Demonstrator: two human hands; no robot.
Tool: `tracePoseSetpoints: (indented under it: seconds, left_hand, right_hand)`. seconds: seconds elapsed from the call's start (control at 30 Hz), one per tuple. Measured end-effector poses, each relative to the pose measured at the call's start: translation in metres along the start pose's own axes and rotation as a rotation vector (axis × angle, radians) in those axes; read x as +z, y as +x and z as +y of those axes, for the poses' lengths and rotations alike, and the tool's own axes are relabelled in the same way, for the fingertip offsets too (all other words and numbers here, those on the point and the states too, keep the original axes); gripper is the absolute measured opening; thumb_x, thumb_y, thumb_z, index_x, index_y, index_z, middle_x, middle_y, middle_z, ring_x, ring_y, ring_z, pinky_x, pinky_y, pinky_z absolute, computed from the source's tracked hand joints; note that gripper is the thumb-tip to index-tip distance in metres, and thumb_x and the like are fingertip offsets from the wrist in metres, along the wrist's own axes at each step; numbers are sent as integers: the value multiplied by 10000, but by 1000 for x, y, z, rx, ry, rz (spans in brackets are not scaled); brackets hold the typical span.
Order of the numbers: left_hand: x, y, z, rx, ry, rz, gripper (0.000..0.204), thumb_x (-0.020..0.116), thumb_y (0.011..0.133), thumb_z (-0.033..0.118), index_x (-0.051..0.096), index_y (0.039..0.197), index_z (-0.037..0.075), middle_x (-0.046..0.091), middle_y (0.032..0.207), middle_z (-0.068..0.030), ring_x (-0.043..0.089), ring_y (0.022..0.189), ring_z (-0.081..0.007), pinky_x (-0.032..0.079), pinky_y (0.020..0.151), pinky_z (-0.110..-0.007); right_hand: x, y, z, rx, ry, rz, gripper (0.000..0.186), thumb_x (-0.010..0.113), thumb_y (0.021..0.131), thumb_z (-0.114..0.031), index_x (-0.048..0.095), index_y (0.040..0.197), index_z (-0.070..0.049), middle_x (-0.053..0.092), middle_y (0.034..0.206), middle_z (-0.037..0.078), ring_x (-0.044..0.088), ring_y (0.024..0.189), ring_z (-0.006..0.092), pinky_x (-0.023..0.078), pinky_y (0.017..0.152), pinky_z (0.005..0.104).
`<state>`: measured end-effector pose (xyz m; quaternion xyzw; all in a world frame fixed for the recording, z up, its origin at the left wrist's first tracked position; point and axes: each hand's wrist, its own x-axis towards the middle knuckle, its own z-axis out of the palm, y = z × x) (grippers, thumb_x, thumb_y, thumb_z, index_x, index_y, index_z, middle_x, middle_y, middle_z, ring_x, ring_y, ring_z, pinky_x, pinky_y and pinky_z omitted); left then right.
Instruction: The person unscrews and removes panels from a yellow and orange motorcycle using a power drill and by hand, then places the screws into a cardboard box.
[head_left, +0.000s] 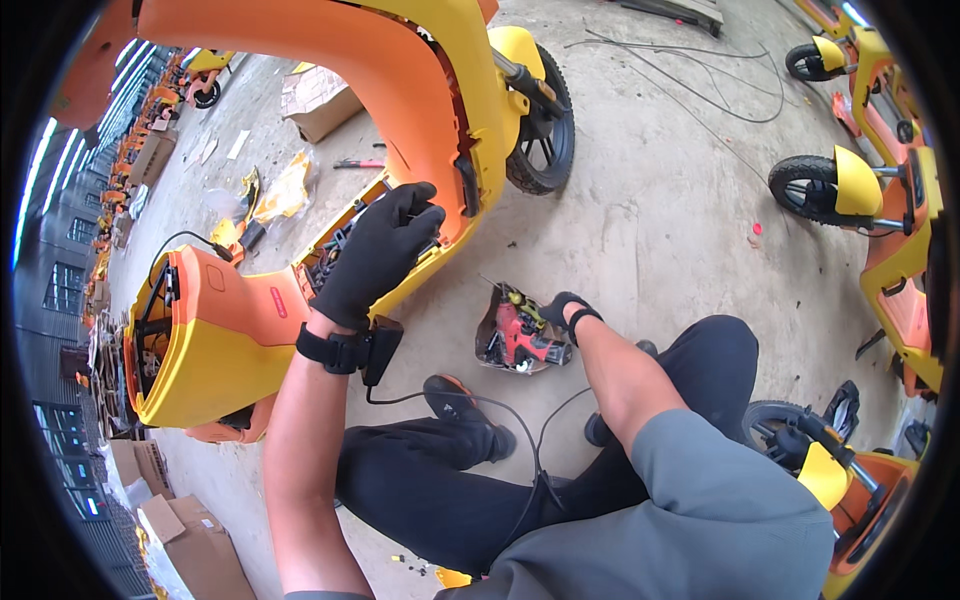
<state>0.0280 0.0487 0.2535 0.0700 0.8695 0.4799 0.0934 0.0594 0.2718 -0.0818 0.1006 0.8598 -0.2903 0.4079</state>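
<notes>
My left hand (385, 245), in a black glove, is raised over the open footboard of an orange and yellow electric scooter (235, 340). Its fingers are curled, and whatever they may hold is hidden. Wiring and dark parts show in the open frame channel (330, 250) beside the wrist. On the floor ahead of me sits a small open box (487, 350) of tools. A red and black power drill (522, 335) lies in it, with yellow-green tool handles (515, 298) beside it. My right hand (566, 308), also gloved, reaches to the box's right edge; its fingertips are hard to make out.
More scooters (880, 200) stand along the right, one close by at lower right (835, 475). Behind the scooter lie a cardboard box (318, 100), plastic wrapping (285, 190) and a red-handled tool (358, 163). Loose cable (720, 100) crosses the far floor. Cartons (195, 545) stand lower left.
</notes>
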Motion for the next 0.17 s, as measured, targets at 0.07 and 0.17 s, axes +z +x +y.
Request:
tracePoseSetpoints:
  seconds: [0.07, 0.17]
  left_hand:
    - [-4, -15, 3, -7, 8, 9, 429, 648, 933, 194, 581, 1251, -85, 680, 969, -88, 620, 855, -111, 501, 777, -264]
    - [-14, -46, 23, -79, 50, 51, 357, 592, 996, 163, 570, 1287, -42, 655, 1071, -37, 588, 918, -92, 491, 834, -255]
  right_hand:
    - [7, 6, 8, -8, -66, -45, 624, 655, 825, -565, 714, 1141, -30, 727, 1085, 178, 700, 990, 306, 530, 879, 388]
    - [20, 26, 18, -25, -124, -66, 680, 623, 837, -610, 706, 1133, -3, 729, 1048, 193, 716, 888, 315, 555, 794, 426]
